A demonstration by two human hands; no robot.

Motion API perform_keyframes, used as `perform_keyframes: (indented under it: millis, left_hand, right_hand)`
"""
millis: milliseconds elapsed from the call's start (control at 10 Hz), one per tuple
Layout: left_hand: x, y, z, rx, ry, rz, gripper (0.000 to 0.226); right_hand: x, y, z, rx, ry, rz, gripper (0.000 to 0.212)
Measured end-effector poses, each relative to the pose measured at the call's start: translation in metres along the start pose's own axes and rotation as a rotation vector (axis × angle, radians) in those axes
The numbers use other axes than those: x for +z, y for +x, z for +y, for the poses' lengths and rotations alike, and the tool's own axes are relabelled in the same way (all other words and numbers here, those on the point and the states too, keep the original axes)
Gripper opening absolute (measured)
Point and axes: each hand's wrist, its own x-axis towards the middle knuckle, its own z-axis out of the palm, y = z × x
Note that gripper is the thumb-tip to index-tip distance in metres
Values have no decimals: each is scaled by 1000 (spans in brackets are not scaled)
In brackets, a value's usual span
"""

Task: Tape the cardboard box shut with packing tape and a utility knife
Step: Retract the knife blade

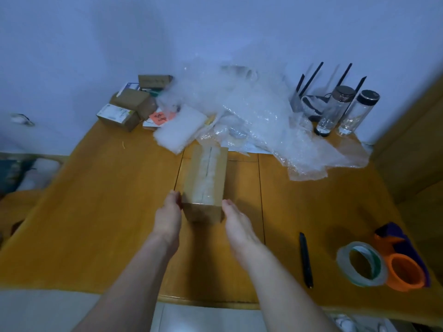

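A long narrow cardboard box (206, 173) lies lengthwise on the wooden table (96, 212), its top seam covered by a strip of clear tape. My left hand (169, 216) presses against the box's near left corner. My right hand (236, 221) rests against its near right corner. Both hands flank the near end of the box. A clear packing tape roll (362, 263) sits in an orange and purple dispenser (402, 262) at the right front. A black utility knife (305, 258) lies on the table left of the roll.
Crumpled bubble wrap (251, 116) fills the back of the table just beyond the box. Small cardboard boxes (131, 104) are stacked at the back left. Two clear glass bottles (347, 111) stand at the back right, beside a wooden cabinet (417, 140).
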Motion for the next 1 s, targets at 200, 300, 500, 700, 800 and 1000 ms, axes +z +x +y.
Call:
perform_keyframes:
  millis: [200, 300, 500, 700, 800, 1000]
  left_hand:
    - [-8, -18, -17, 21, 50, -108, 73]
    - [-14, -37, -34, 13, 75, -122, 73]
    - [-28, -83, -60, -62, 117, -106, 83]
    - [-33, -100, -66, -67, 161, -86, 69]
    - [-34, -99, -65, -55, 156, -69, 67]
    - [-40, -94, -64, -81, 155, -69, 70]
  right_hand:
    - [4, -14, 13, -20, -12, 28, 62]
    - [0, -31, 27, -9, -15, 40, 63]
    - [2, -74, 55, 59, -23, 96, 64]
    - [8, -89, 64, 54, -61, 131, 63]
    - [9, -89, 63, 44, -65, 147, 62]
    - [5, -92, 63, 37, -94, 184, 59]
